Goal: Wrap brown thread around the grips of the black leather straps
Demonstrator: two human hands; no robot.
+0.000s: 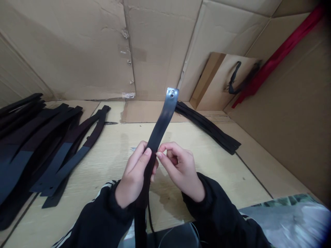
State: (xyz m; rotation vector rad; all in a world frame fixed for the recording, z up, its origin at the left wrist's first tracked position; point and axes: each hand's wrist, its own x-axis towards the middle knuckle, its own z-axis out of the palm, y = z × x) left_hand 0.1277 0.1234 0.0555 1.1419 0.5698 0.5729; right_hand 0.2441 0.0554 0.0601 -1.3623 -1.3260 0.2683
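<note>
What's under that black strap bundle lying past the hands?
The black strap bundle lies across a cardboard sheet and a pale wood tabletop. Whatever is directly beneath it is covered; only those surfaces show along its edges.

Head-camera frame: dim, even indoor light, wide-angle bowing.
Soft diffuse light, source not visible; faint shadow near the front edge of the wooden board [207, 165]; sheen along the black strap [164, 120]; white glare, blur on the plastic sheet [292, 224]; cardboard walls [160, 44] curve outward; corners darken.

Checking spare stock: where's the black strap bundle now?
In the head view, the strap bundle lies on the wooden table, right of the held strap, near the paper bag.
</note>
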